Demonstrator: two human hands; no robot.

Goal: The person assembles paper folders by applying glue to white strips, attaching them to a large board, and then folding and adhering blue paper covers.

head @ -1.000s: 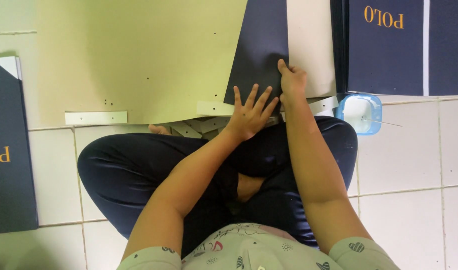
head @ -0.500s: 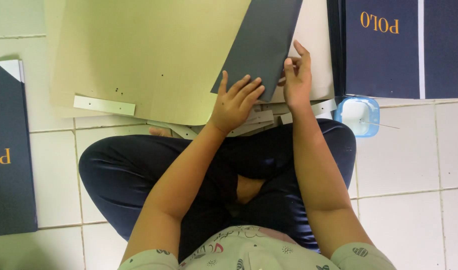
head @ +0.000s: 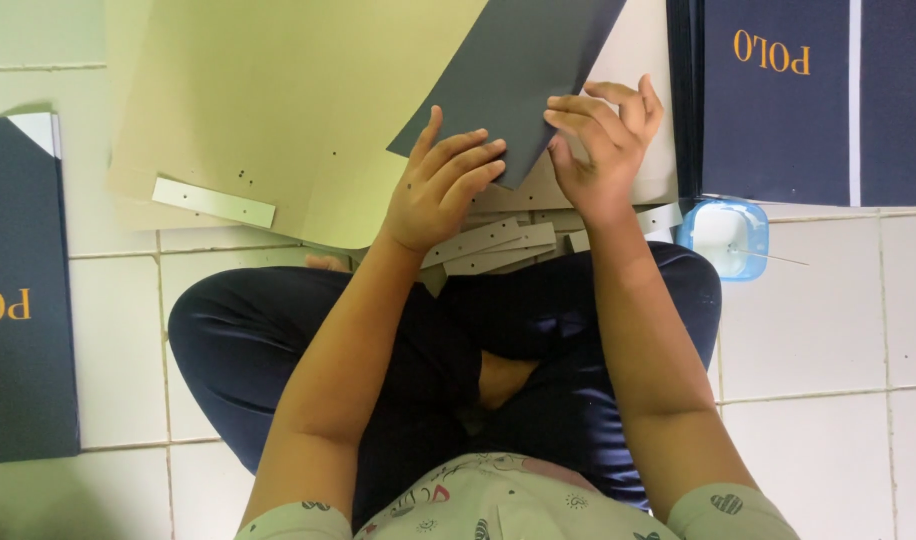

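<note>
I sit cross-legged on a white tiled floor. A dark navy card sheet [head: 513, 75] lies tilted over a large beige card sheet [head: 288, 110]. My left hand [head: 441, 185] presses flat on the navy sheet's lower edge, fingers spread. My right hand [head: 598, 140] pinches the navy sheet's lower corner between thumb and fingers. Several pale card strips [head: 498, 245] lie under my hands by my knees.
A small blue-rimmed tub [head: 723, 238] with a thin stick stands at the right. Navy folded boxes with gold lettering lie top right [head: 778, 100] and at the left edge [head: 23, 300]. One loose pale strip [head: 213, 203] rests on the beige sheet's left part.
The navy sheet has swung from upright to tilted, its lower corner moving right. The beige sheet has shifted right and turned. Both hands moved up with the navy sheet.
</note>
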